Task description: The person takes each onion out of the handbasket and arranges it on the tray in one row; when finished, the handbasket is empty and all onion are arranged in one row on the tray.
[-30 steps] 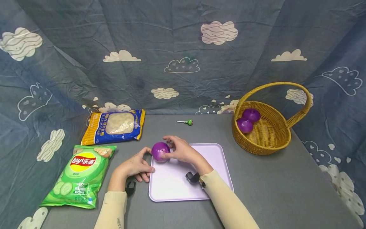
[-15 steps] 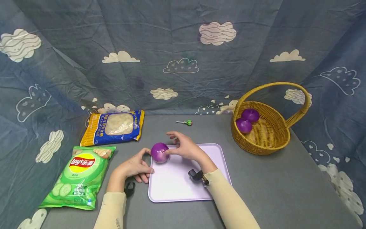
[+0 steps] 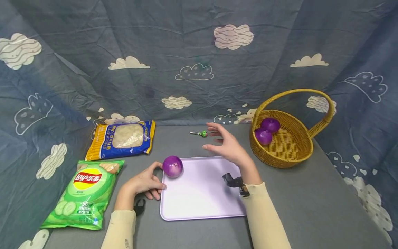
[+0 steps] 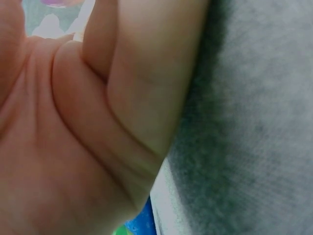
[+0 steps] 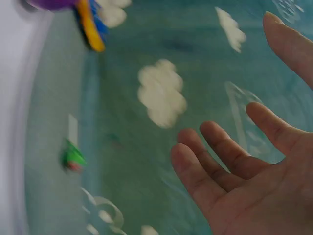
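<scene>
A round purple onion [image 3: 172, 166] sits on the back left corner of the lilac tray [image 3: 205, 204]. My left hand [image 3: 144, 181] is at the tray's left rim, its index fingertip at the onion's side and its thumb at the rim. In the left wrist view the palm hides most of that contact. Above the tray's back right part hangs my right hand [image 3: 228, 147], fingers spread and holding nothing. Just left of its fingertips lies a lollipop [image 3: 202, 134] with a green wrapper. The right wrist view shows the same lollipop [image 5: 73, 155] apart from the hand.
At the right stands a wicker basket [image 3: 306, 152] with a tall handle and two purple onions [image 3: 263, 136] inside. A blue and yellow pasta bag [image 3: 127, 136] lies at the back left. Closer on the left is a green chip bag [image 3: 84, 195]. A cloud-print curtain [image 3: 174, 38] hangs behind.
My right hand has let go of the onion and moved right and back, toward the lollipop. The onion stays on the tray corner. My left hand keeps its place.
</scene>
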The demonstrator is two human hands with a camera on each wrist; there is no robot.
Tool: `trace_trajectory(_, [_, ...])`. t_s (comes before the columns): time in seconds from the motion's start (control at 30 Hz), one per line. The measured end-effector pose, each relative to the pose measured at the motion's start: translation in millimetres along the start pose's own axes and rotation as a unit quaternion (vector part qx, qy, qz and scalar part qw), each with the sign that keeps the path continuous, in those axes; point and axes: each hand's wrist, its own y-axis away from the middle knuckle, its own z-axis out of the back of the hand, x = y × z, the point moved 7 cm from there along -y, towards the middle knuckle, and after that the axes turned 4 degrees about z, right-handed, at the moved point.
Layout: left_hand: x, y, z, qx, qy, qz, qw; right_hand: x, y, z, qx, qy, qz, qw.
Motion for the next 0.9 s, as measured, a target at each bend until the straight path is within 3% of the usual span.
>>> trace_trajectory(0.13, [0.7, 0.3, 0.7, 0.002, 0.001, -0.001, 1.0, 5.7, 17.8, 49.9, -0.064, -0.026, 0.0, 0.9976])
trace_trajectory(0.27, [1.3, -0.4, 0.9, 0.003, 0.003, -0.002, 1.0, -1.5, 39.5, 100.4, -0.148, -0.033, -0.003, 0.9885])
trace_trajectory(0.4, [1.3, -0.9, 1.5, 0.004, 0.005, -0.004, 1.0, -26.4, 54.8, 138.8, -0.223, -0.048, -0.041, 0.9728])
trace_trajectory(0.57, [0.9, -0.8, 2.6, 0.004, 0.003, -0.006, 1.0, -68.9, 63.8, 166.8, -0.3, -0.057, -0.114, 0.9455])
trace_trajectory(0.63, [1.3, -0.7, 2.8, 0.004, 0.003, -0.005, 1.0, -84.9, 65.0, 171.9, -0.314, -0.053, -0.139, 0.9376])
trace_trajectory(0.73, [2.0, -0.9, 2.5, 0.004, 0.005, -0.004, 1.0, -104.6, 63.2, 174.9, -0.316, -0.048, -0.164, 0.9331])
trace_trajectory(0.9, [2.4, -1.4, 1.8, 0.005, 0.008, -0.006, 0.9999, -128.7, 56.0, 172.6, -0.274, -0.024, -0.187, 0.9433])
